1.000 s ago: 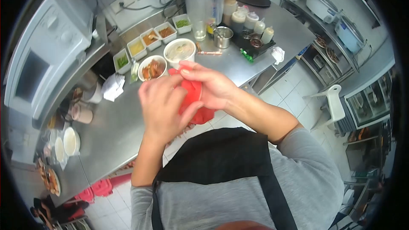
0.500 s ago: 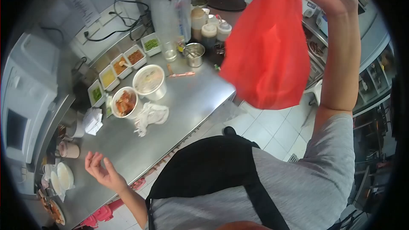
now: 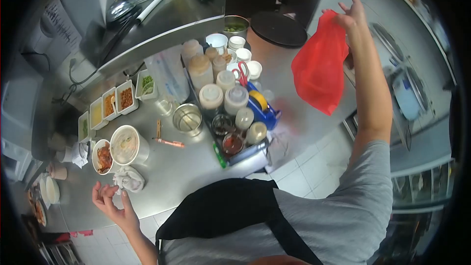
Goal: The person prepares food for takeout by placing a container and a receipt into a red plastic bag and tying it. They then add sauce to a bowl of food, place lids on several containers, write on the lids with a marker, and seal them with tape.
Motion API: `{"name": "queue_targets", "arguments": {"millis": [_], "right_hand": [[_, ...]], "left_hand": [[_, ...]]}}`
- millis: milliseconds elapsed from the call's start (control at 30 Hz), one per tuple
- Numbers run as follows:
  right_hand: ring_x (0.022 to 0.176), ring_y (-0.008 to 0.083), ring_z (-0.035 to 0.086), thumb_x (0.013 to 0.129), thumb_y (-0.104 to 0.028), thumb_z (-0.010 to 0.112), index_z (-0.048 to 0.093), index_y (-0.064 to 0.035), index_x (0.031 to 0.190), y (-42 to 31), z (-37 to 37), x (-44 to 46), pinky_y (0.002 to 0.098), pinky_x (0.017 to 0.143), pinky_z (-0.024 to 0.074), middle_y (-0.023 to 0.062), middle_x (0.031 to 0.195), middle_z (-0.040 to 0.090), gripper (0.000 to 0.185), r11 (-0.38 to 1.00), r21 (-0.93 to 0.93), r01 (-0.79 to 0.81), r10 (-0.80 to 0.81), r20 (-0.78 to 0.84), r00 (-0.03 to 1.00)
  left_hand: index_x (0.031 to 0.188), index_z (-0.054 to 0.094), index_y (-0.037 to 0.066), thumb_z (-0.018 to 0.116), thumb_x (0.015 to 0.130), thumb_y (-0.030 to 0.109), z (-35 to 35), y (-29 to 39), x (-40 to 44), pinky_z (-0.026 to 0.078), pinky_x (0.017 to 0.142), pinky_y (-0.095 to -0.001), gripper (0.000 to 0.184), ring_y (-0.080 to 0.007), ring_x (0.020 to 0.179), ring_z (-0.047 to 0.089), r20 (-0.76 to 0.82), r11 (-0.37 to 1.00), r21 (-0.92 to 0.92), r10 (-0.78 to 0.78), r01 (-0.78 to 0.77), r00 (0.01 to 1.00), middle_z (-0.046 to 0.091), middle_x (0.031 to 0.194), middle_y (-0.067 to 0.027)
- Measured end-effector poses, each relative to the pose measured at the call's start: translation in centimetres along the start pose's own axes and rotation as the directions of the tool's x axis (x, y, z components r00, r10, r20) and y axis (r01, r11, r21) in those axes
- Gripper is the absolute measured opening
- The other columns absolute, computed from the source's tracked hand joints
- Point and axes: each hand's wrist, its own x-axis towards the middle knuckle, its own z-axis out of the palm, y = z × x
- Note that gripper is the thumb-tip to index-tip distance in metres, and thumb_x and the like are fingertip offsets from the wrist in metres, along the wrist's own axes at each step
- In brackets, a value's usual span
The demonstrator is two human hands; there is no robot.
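Note:
A red plastic bag [image 3: 320, 68] hangs from my right hand [image 3: 351, 18], which is raised at the upper right of the view. The bag's top is gripped at the hand while some of my fingers stick out. What the bag holds, if anything, is hidden. My left hand [image 3: 116, 207] hovers over the steel counter's front edge at the lower left, fingers apart and nothing in them. Nearest to it lies a crumpled white cloth [image 3: 129, 179]. Just behind the cloth stand a tub of reddish food [image 3: 103, 157] and a larger white tub [image 3: 129, 145].
Several small topping trays [image 3: 126, 99] line the back of the counter [image 3: 167, 186]. A steel cup [image 3: 188, 119] stands mid-counter. An organizer with squeeze bottles [image 3: 211, 97], a blue tape dispenser [image 3: 262, 105] and red-handled scissors [image 3: 241, 74] lies between the tubs and the bag.
My view has swung right, bringing the organizer of bottles into sight. My right hand has carried the red bag farther from me, over the counter's right part. The left hand stays open.

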Motion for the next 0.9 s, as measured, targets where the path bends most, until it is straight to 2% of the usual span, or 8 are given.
{"name": "queue_targets", "arguments": {"millis": [167,400,533,600,667,733,800,900], "right_hand": [[0.11,0.0366,0.045,0.08,-0.042,0.066,0.035,-0.0108,0.136,2.5,-0.5,20.9,0.0565,0.096,0.0356,0.0121,0.131,0.04,0.071,0.971,0.205,-0.124,0.133,-0.028,0.991],[0.127,0.0446,0.031,0.083,-0.051,0.042,0.036,-0.0177,0.139,9.7,-0.4,33.8,0.0741,0.096,0.0226,0.019,0.141,0.033,0.065,0.974,0.024,0.225,-0.225,0.196,0.954],[0.123,0.051,0.032,0.081,-0.061,0.049,0.027,-0.0126,0.138,11.0,-2.7,47.0,0.0737,0.086,0.0373,0.0193,0.133,0.033,0.078,0.996,0.074,-0.054,0.033,0.258,0.966],[0.133,0.0397,0.026,0.086,-0.061,0.041,0.021,-0.0093,0.143,10.7,-0.3,47.7,0.0633,0.098,0.0335,0.0154,0.147,0.023,0.08,0.987,-0.146,0.072,-0.031,0.262,0.964],[0.143,0.0293,0.008,0.087,-0.06,0.042,0.014,-0.0142,0.148,9.9,2.7,42.0,0.0533,0.111,0.0105,0.0068,0.156,0.012,0.081,0.951,-0.308,-0.011,0.072,0.188,0.979],[0.142,0.026,0.012,0.092,-0.044,0.047,0.016,-0.0145,0.147,8.4,2.7,41.3,0.0504,0.111,0.0174,0.0022,0.155,0.013,0.071,0.96,-0.276,0.05,0.025,0.262,0.965],[0.14,0.0341,0.015,0.093,-0.03,0.051,0.018,-0.0109,0.146,8.1,1.2,35.9,0.0543,0.111,0.0224,0.0136,0.152,0.015,0.066,0.729,-0.4,0.556,-0.286,0.559,0.778],[0.139,0.0384,0.016,0.093,-0.021,0.05,0.023,-0.0022,0.142,4.4,4.3,19.7,0.0569,0.111,0.0238,0.0218,0.149,0.017,0.059,0.946,-0.011,0.324,-0.279,0.48,0.832]], "left_hand": [[0.1,0.058,0.0,0.066,0.073,0.003,1.8,5.0,-0.2,0.037,0.095,-0.0413,0.028,-0.0276,0.108,0.047,0.016,0.971,0.223,-0.096,0.09,0.995,0.039,0.132,-0.015],[0.121,0.055,0.006,0.071,0.066,0.008,4.8,10.3,0.5,0.044,0.089,-0.0404,0.058,-0.0298,0.111,0.048,0.0,0.913,0.318,-0.268,0.254,0.963,0.037,0.135,-0.0154],[0.137,0.045,0.009,0.073,0.065,0.015,6.3,11.6,0.7,0.044,0.088,-0.0375,0.077,-0.0273,0.114,0.048,0.029,0.923,0.198,-0.341,0.329,0.94,0.036,0.137,-0.0129],[0.139,0.042,0.012,0.074,0.065,0.013,7.0,11.5,0.1,0.045,0.088,-0.0376,0.08,-0.0272,0.115,0.047,0.074,0.901,0.162,-0.418,0.403,0.905,0.034,0.138,-0.0122],[0.139,0.042,0.013,0.074,0.069,0.012,7.5,11.0,-1.2,0.046,0.088,-0.0379,0.076,-0.0273,0.115,0.046,0.126,0.863,0.16,-0.499,0.479,0.857,0.034,0.138,-0.0115],[0.137,0.044,0.013,0.072,0.074,0.011,7.5,10.0,-2.8,0.047,0.087,-0.0372,0.069,-0.0264,0.115,0.046,0.16,0.824,0.185,-0.563,0.536,0.811,0.032,0.138,-0.0119],[0.133,0.046,0.01,0.069,0.08,0.014,7.1,8.4,-4.5,0.048,0.086,-0.0361,0.058,-0.0243,0.111,0.049,0.151,0.757,0.085,-0.652,0.647,0.743,0.038,0.133,-0.0113],[0.125,0.051,0.005,0.063,0.088,0.02,7.0,3.6,-5.4,0.048,0.084,-0.0338,0.042,-0.0208,0.104,0.053,0.17,0.516,-0.242,-0.811,0.822,0.559,0.049,0.12,-0.0092]]}}
